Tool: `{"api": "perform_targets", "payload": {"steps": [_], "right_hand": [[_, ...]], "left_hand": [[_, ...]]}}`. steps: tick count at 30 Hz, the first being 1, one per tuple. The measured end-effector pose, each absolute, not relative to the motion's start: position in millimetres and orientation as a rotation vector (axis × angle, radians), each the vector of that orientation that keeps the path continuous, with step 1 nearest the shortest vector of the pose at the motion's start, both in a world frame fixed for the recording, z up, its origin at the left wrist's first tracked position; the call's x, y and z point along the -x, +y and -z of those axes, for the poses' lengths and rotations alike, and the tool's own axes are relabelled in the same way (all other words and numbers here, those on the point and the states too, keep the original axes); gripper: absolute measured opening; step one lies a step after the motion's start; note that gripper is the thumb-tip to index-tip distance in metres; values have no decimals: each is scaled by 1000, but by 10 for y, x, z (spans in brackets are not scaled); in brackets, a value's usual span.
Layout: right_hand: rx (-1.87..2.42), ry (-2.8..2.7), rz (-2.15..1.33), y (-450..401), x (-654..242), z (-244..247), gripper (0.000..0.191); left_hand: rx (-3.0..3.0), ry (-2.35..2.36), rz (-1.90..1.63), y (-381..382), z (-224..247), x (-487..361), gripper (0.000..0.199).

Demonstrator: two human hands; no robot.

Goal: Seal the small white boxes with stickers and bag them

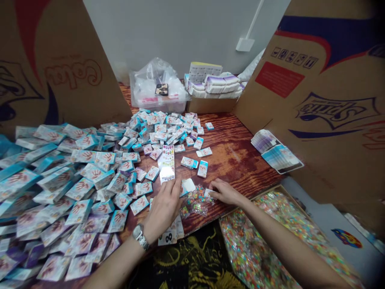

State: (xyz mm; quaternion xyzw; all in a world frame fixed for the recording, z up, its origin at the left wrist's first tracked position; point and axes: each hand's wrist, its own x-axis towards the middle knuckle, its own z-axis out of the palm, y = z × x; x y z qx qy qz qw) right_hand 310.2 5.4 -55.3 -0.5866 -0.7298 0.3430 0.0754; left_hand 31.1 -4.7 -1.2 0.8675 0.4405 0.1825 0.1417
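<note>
My left hand point(164, 204), with a watch on its wrist, lies over the table's front part, fingers over the lower end of a printed sticker strip point(167, 162) and beside an open small box point(187, 187). My right hand point(224, 192) pinches a small white piece point(208, 194), perhaps a box flap or folded paper. Between the hands are small clear packets of colourful pieces point(198, 200). Printed sheets point(171, 235) stick out below my left hand. Past my fingers lie a few small blue-and-white boxes point(202, 169).
A large heap of small boxes point(81, 188) covers the left side. Cardboard cartons point(300, 100) flank the table. A plastic tub point(159, 100) and a box of bundles point(213, 103) stand behind. A tray of colourful packets point(258, 241) sits at front right, beneath my right forearm.
</note>
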Motion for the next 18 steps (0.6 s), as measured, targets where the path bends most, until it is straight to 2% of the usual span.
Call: {"api": "perform_targets", "payload": {"steps": [6, 9, 13, 18], "right_hand": [[1601, -1995, -1051, -44, -2982, 16, 23], [1475, -1964, -953, -72, -2775, -288, 25], [1261, -2231, -512, -90, -2470, -441, 19], [967, -2565, 213, -94, -2295, -323, 17]], "left_hand": [[-2289, 1203, -624, -104, 41, -223, 47], [-2224, 1188, -632, -134, 41, -224, 46], [-2174, 1157, -641, -162, 27, -227, 44], [-2140, 1181, -663, -208, -1, -160, 48]]}}
